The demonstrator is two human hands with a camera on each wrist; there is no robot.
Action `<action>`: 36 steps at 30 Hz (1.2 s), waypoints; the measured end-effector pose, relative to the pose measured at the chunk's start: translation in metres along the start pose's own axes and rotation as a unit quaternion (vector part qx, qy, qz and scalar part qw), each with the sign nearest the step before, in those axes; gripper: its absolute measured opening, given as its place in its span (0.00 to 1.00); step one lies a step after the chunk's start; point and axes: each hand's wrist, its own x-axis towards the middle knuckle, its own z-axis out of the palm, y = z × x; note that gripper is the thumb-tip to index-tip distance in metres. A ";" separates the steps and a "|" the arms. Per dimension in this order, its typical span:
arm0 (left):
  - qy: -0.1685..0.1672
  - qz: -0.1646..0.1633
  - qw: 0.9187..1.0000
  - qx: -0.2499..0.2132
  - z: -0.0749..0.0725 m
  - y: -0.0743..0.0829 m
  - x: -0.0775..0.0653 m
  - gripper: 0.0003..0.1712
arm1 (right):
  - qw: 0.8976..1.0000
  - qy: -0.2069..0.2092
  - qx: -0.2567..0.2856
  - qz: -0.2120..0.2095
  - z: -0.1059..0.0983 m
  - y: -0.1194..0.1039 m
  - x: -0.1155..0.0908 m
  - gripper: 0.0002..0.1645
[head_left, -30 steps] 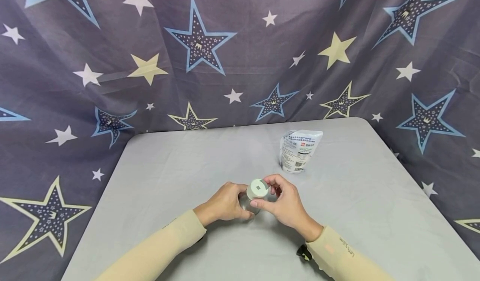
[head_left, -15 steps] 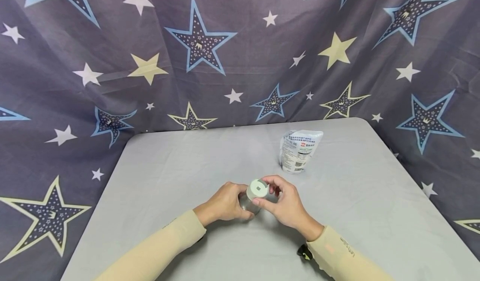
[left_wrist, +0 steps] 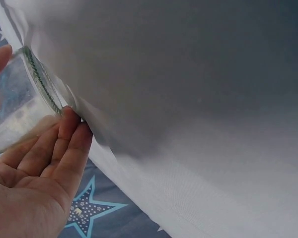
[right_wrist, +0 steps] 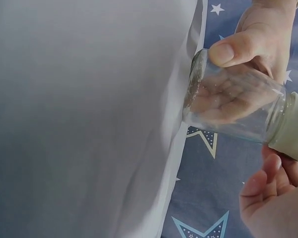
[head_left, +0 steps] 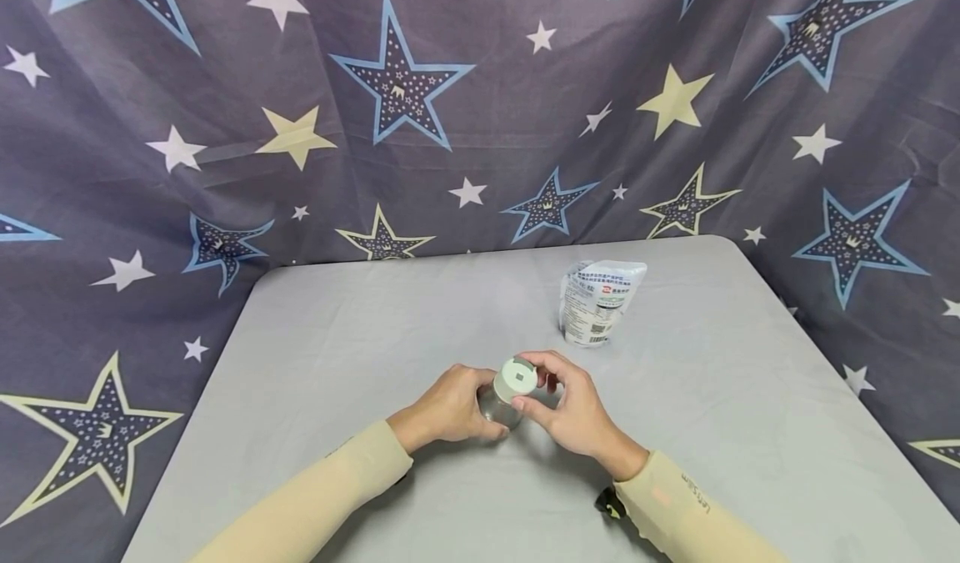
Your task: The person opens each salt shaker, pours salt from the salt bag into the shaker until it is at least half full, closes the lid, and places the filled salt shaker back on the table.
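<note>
A clear glass jar [right_wrist: 241, 101] with a pale green lid [head_left: 516, 377] stands on the table in front of the person. My left hand [head_left: 453, 404] grips the jar's glass body from the left, thumb on the near side and fingers around the far side. On the lid's edge, the right hand [head_left: 573, 409] pinches with its thumb at the near side and a finger at the far side. A small square mark shows on the lid's top. In the left wrist view the jar's base [left_wrist: 42, 82] lies right at the tabletop, beside the fingertips.
Behind the right hand, a white printed pouch [head_left: 600, 304] stands upright on the grey-white covered table [head_left: 360, 338]. A dark curtain with stars [head_left: 465, 62] hangs around the table's back and sides.
The right thumb has slid slightly right and its index finger slightly left around the lid, which has turned a little counterclockwise. My left hand and the pouch have stayed in place.
</note>
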 end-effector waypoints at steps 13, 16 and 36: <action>-0.001 -0.001 1.000 0.001 0.000 0.000 0.000 0.26 | 1.000 -0.016 0.005 -0.014 -0.001 0.000 0.001 0.35; -0.001 0.000 1.000 0.001 0.000 0.000 0.000 0.26 | 1.000 -0.016 0.006 -0.023 0.000 0.001 0.001 0.35; 0.005 -0.002 1.000 0.000 0.001 -0.002 0.000 0.27 | 0.997 0.017 0.025 -0.072 -0.002 0.000 0.002 0.35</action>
